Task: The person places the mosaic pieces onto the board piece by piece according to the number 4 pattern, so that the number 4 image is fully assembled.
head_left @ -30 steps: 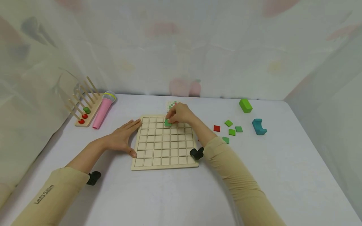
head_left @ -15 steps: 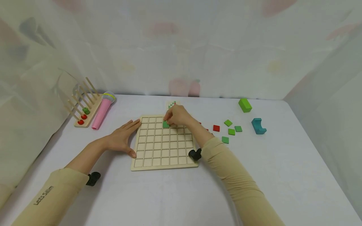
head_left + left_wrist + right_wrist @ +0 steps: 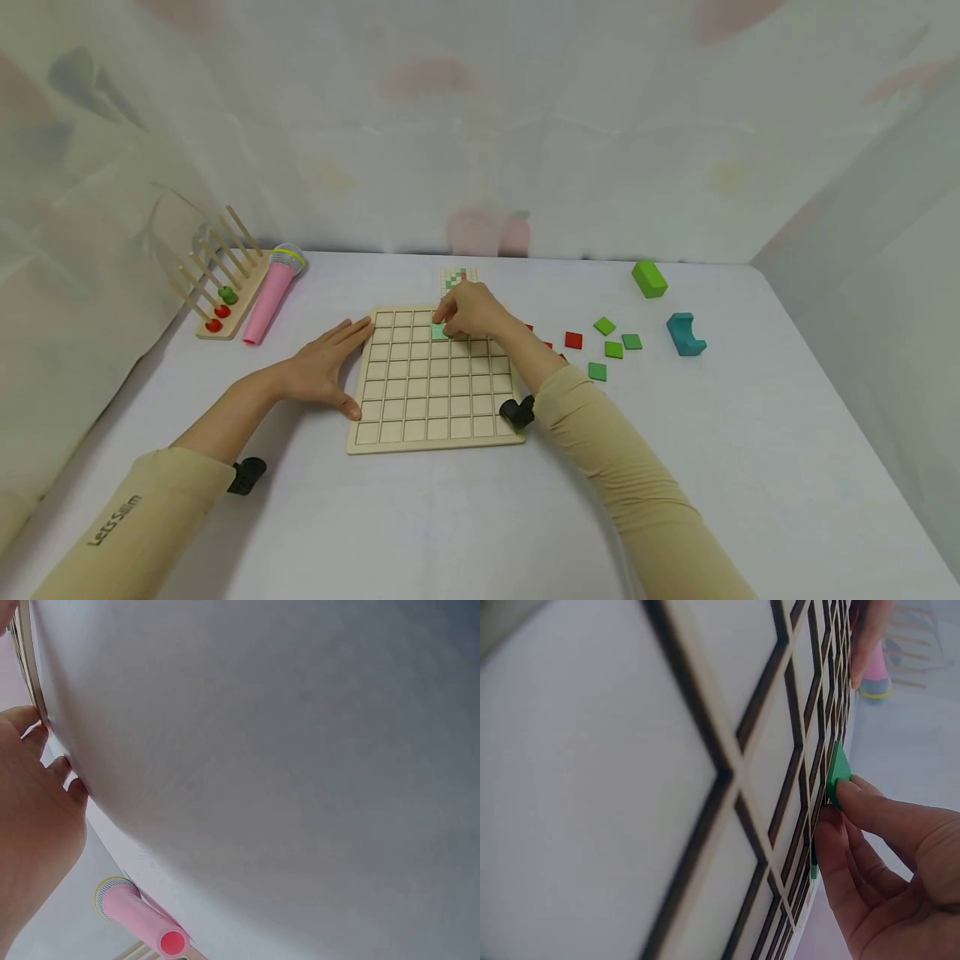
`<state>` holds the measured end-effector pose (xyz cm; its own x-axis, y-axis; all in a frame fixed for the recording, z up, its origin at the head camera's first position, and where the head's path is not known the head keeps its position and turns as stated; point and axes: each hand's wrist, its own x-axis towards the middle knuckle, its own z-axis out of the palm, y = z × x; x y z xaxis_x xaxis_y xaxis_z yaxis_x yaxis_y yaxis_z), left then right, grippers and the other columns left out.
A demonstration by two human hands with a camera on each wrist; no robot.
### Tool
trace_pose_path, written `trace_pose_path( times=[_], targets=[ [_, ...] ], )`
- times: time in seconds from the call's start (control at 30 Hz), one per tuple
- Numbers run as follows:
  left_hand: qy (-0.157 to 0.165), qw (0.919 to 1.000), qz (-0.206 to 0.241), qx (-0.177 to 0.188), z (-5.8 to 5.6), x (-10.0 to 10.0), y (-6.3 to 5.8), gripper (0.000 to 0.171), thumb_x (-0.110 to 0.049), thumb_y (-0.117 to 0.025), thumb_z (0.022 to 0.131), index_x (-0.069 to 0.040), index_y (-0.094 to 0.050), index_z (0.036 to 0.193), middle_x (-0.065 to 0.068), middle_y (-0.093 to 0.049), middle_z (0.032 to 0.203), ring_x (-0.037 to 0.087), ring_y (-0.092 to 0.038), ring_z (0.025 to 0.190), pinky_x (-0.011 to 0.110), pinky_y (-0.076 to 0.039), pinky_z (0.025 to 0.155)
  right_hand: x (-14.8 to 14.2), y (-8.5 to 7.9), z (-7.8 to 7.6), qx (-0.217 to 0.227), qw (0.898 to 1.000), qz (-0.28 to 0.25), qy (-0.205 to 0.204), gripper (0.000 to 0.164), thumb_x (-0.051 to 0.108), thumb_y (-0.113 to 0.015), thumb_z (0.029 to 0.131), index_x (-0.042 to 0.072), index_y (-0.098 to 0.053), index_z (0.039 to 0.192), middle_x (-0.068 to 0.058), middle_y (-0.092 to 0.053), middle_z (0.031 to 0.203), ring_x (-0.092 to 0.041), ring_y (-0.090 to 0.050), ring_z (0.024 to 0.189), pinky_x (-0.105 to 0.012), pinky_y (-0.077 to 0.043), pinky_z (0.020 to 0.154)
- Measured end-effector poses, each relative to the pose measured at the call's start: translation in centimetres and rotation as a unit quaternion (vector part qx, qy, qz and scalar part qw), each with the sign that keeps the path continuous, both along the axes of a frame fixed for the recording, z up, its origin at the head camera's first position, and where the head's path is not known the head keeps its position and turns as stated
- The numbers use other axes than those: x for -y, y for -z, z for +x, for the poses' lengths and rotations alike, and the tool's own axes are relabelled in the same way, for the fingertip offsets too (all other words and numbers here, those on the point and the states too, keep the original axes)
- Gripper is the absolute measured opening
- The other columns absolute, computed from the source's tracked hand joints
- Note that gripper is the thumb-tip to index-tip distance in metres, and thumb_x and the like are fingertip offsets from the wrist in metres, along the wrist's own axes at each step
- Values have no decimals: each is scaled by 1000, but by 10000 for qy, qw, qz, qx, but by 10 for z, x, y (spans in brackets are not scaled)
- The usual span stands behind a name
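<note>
Tile (image 3: 838, 774) | pinched at fingertips, right grip (image 3: 474, 310) | tilted over board (image 3: 417, 387)

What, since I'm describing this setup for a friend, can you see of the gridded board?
The gridded board is a flat, pale, wood-like panel with a rim and raised strips dividing it into squarish cells, their edges dark in the right wrist view. It lies flat on the white table. The left hand touches its left edge. At its far part, the right hand pinches a tilted green tile and hides some cells.
</note>
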<state>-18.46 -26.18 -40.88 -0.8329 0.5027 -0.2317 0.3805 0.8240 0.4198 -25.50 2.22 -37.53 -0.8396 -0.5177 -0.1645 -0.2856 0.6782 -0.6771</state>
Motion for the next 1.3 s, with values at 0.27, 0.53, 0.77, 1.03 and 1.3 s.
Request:
trace_pose_path(
  times=[0.27,0.53,0.77,1.03,1.3],
  targets=[
    [3,10000,2,0,0,0,0,143,-61,-89,53,-3,-12,158,18,-7,168,51,-5,152,78,-16,111,0,1,0,-97,9999,57,-61,20,3,-75,83,10,-78,101,-6,-71,95,-17,-60,87,-24,-49,74],
    [-13,10000,-16,-7,1,0,-1,143,-61,-89,53,-3,-12,158,18,-7,168,51,-5,152,78,-16,110,0,2,0,-162,9997,162,-67,20,4,-74,84,12,-78,102,-6,-73,95,-18,-62,88,-27,-50,76],
    [16,10000,5,-46,1,0,-1,142,-61,-89,53,-2,-13,158,19,-8,167,52,-6,151,79,-18,109,2,2,0,-105,9996,269,35,19,6,-74,86,12,-79,103,-6,-75,98,-18,-65,91,-26,-53,76],
    [-6,10000,20,-45,1,0,1,143,-61,-89,52,-3,-13,158,18,-8,168,52,-6,152,78,-17,111,1,0,0,-134,9996,246,-29,18,7,-74,86,13,-79,102,-5,-75,98,-16,-64,88,-26,-53,77],
    [-68,10000,7,29,1,1,1,143,-62,-89,52,-6,-11,159,15,-6,168,50,-5,153,80,-16,109,-18,-12,-11,-36,9999,-79,56,20,5,-69,88,6,-76,106,-8,-72,84,-21,-66,69,-21,-51,67]
  ],
)
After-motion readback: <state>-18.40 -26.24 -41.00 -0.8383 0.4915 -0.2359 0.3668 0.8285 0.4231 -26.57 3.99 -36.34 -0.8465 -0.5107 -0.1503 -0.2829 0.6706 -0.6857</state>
